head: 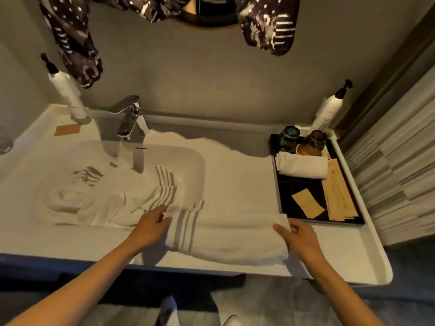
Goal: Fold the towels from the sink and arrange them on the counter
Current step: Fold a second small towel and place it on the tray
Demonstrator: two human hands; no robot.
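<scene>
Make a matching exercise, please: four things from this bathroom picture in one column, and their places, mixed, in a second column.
Things:
1. folded towel
2. crumpled towel
3. rolled towel
4. brown cup

Places:
A. in the sink
B. at the back of the black tray
C. on the counter, between both hands
D. lying across the tray, in front of the cups

Pairs: 1-C, 2-A, 3-D, 4-B

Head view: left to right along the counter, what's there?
Left pump bottle → faucet → crumpled towels in the sink → folded towel between both hands → black tray → right pump bottle.
</scene>
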